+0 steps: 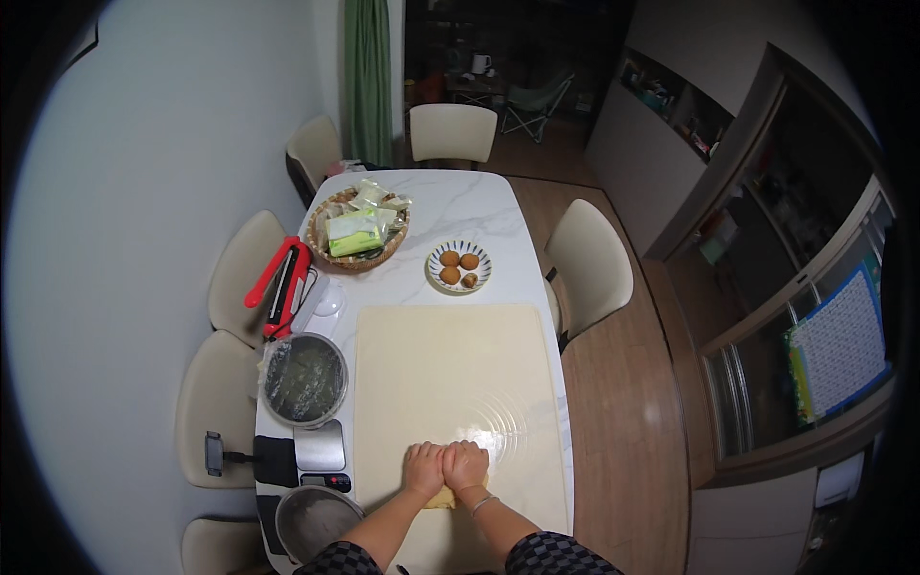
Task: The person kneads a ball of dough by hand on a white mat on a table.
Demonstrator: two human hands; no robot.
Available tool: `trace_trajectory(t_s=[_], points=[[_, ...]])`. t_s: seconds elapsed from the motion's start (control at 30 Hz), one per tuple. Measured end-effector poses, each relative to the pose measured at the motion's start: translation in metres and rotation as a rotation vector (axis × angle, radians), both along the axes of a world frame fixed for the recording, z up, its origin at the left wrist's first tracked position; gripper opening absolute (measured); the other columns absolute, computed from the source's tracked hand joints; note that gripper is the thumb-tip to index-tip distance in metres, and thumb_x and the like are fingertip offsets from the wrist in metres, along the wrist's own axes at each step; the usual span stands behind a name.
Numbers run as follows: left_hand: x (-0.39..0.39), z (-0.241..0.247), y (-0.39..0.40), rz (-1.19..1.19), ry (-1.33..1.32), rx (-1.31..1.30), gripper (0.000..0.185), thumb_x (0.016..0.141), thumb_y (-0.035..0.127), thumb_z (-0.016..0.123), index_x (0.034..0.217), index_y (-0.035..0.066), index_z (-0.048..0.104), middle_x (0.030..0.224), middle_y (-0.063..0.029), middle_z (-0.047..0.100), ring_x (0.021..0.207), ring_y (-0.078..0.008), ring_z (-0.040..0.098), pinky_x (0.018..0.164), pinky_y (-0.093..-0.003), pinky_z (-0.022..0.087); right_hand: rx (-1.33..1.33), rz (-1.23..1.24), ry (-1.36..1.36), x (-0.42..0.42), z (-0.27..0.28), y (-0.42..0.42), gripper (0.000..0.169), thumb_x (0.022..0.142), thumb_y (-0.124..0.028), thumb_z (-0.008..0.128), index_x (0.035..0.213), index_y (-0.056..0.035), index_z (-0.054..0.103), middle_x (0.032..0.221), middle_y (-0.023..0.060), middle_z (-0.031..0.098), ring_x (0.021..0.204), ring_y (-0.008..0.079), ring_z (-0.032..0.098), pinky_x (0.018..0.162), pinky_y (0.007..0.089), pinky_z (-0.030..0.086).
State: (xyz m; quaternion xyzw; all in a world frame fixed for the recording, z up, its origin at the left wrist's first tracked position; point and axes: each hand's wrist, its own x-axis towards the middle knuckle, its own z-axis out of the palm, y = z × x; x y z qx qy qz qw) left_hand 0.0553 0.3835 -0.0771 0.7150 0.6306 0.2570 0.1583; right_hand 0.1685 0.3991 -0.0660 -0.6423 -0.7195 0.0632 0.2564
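Observation:
A lump of yellow dough (440,499) lies on a cream-coloured pastry mat (438,366), towards the near end of the table. My left hand (425,471) presses down on the dough from the left, its fingers curled. Close against it, my right hand (466,466) bears on the same lump, with a bangle on the wrist. Both hands cover most of the dough, and only its near edge and a bit at the right show. Printed arcs on the mat appear just beyond my right hand.
Along the left table edge stand a metal bowl (316,521), a digital kitchen scale (320,447), a plastic-covered bowl (305,379) and a red bag sealer (287,284). Farther off are a wicker basket (366,264) of packets and a plate (440,283) holding several brown round pieces. Chairs (591,255) surround the table.

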Motion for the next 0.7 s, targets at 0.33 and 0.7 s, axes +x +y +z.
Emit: trace_trajectory(t_s=[0.33, 0.7], points=[[0.017, 0.008, 0.002, 0.239, -0.008, -0.15, 0.025, 0.099, 0.027, 0.047, 0.101, 0.007, 0.062, 0.102, -0.0141, 0.062, 0.099, -0.0344, 0.056, 0.09, -0.0469, 0.044, -0.394, 0.251, 0.291, 0.021, 0.005, 0.051, 0.036, 0.096, -0.036, 0.049, 0.088, -0.0066, 0.069, 0.081, 0.0122, 0.07, 0.076, 0.0313, 0.067, 0.068, 0.0431, 0.05], [0.007, 0.074, -0.048, 0.124, -0.088, 0.09, 0.025, 0.092, 0.028, 0.056, 0.105, 0.008, 0.062, 0.104, -0.0121, 0.061, 0.101, -0.0345, 0.054, 0.092, -0.0472, 0.041, -0.873, -0.059, 0.599, 0.047, 0.02, 0.031, 0.059, 0.095, -0.051, 0.052, 0.076, 0.0014, 0.073, 0.071, 0.0136, 0.068, 0.066, 0.0226, 0.064, 0.066, 0.0353, 0.05]])
